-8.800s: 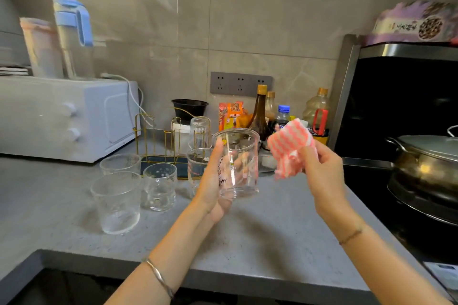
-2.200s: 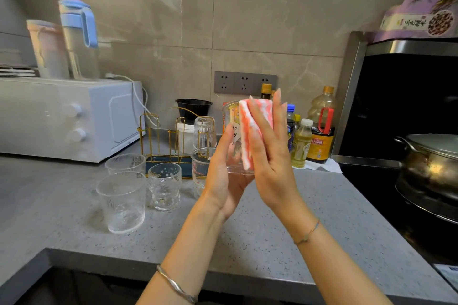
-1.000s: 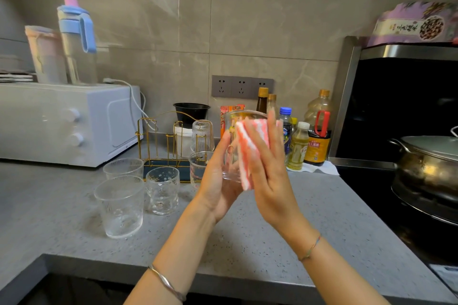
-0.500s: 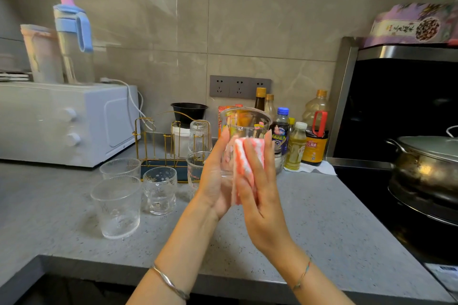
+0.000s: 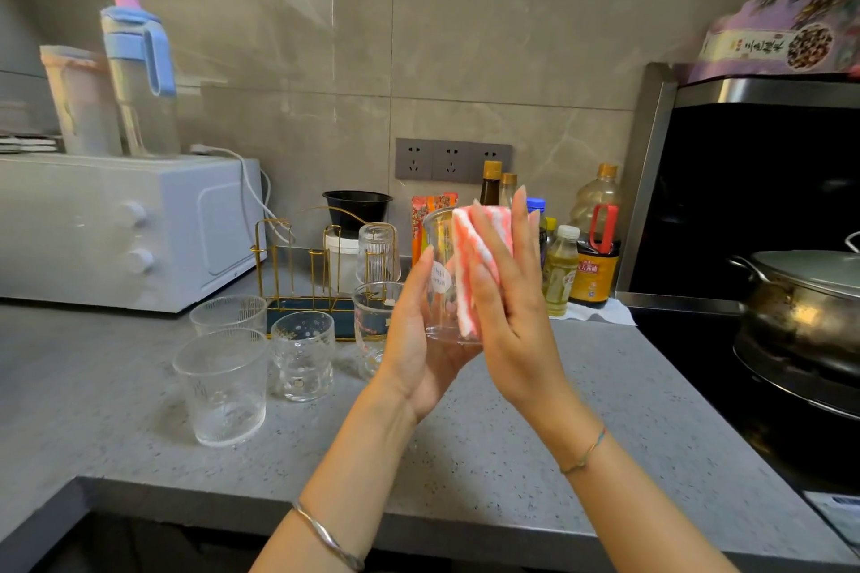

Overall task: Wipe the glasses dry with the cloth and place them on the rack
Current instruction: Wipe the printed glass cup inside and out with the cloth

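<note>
Kitchen: grey speckled surface (image 5: 512,456) against a grey tiled wall, socket strip (image 5: 451,158) at centre frame.

Your left hand (image 5: 419,354) gripped the held glass (image 5: 440,275) at mid-frame. The glass was upright and raised off the surface, with your thumb up its near side and your fingers wrapped behind. Your right hand (image 5: 512,307) was flat, fingers straight and not curled round anything, pressing the cloth (image 5: 481,256) onto the right side of the held glass. The cloth was folded, pink-and-white striped, and covered that side from the rim almost to the base.

The rack (image 5: 298,265), gold wire on a dark tray, stood left of centre behind your hands, on the surface near the wall. One ribbed glass (image 5: 379,254) sat upside down on its right end.

Four more stood upright on the surface in front of the rack:
- tall glass (image 5: 223,386), lower left
- ribbed tumbler (image 5: 228,314), just behind it
- dotted glass (image 5: 302,354), just right of those two
- printed glass (image 5: 372,321), partly hidden behind your left hand

White oven (image 5: 116,233) at the left edge, with a pink jug (image 5: 81,102) and a blue jug (image 5: 139,79) on top. Bottles (image 5: 593,247) clustered by the wall, right of your hands. Lidded pot (image 5: 800,307) at the right edge on a dark hob. You had a bracelet on each wrist.
</note>
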### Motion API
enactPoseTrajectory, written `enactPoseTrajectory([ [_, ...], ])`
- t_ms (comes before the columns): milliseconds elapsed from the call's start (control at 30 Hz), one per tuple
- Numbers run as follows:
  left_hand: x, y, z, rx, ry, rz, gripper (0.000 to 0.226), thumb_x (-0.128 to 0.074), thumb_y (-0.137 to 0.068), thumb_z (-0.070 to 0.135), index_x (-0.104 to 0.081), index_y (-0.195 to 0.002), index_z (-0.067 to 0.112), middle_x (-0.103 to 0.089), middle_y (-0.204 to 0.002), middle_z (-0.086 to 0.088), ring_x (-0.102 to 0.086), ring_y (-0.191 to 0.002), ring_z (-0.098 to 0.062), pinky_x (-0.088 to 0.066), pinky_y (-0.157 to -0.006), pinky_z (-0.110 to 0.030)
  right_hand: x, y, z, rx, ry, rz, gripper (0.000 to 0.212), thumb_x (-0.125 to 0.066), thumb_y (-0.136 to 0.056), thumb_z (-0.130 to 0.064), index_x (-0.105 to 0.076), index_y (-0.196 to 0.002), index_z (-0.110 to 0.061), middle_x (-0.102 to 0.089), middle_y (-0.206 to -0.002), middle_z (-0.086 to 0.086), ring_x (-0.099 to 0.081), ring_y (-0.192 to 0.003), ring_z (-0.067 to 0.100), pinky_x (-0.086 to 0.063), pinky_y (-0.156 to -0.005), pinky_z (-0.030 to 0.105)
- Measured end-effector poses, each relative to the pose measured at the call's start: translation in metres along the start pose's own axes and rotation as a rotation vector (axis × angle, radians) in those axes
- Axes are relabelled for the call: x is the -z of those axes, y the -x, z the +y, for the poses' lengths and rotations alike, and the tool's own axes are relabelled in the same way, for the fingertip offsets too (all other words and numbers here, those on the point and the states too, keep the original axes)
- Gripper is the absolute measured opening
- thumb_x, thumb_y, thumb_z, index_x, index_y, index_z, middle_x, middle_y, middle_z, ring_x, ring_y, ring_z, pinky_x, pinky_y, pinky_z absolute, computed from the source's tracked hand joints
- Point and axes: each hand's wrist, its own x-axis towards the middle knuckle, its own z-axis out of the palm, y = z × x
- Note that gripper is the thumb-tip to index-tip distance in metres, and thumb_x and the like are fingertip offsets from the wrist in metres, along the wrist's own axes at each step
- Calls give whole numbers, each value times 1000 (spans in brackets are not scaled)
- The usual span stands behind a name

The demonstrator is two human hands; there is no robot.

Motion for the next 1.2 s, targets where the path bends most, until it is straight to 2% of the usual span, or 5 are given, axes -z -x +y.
enactPoseTrajectory([
  [333,5,-4,0,74,181,-48,61,-42,-89,63,-81,-83,17,-75,-95,-5,-73,-86,-17,-58,-75,-29,-10,44,3,110,43,-114,48,-35,-100,-29,-29,-147,-38,-1,-161,-12,9,-149,16,-1,-119,25],
  [633,4,1,2,102,138,-16,59,-47,-93,56,-61,-131,12,-64,-129,-12,-63,-115,-24,-52,-94,-39,8,2,-2,56,17,-19,44,-34,-102,-27,-37,-145,-24,-3,-161,-9,8,-148,11,0,-118,19],
  [833,1,4,2,74,57,-31,59,-48,-89,57,-66,-124,13,-69,-120,-9,-67,-109,-20,-54,-92,-35,-1,16,-2,26,7,-29,49,-35,-99,-40,-29,-147,-32,1,-161,-12,8,-148,8,-1,-116,13],
  [1067,4,1,0,91,71,-14,69,-52,-78,64,-69,-119,11,-70,-112,-11,-70,-97,-23,-58,-85,-35,-9,44,2,58,14,-105,45,-31,-98,-50,-23,-142,-54,-1,-160,-20,8,-148,11,-4,-119,27],
  [1200,3,1,1,87,53,-6,57,-53,-86,57,-73,-115,12,-70,-116,-11,-69,-104,-23,-56,-89,-36,-1,22,-1,16,-66,-41,44,-37,-100,-39,-32,-144,-42,-3,-160,-17,5,-148,8,-7,-121,32],
])
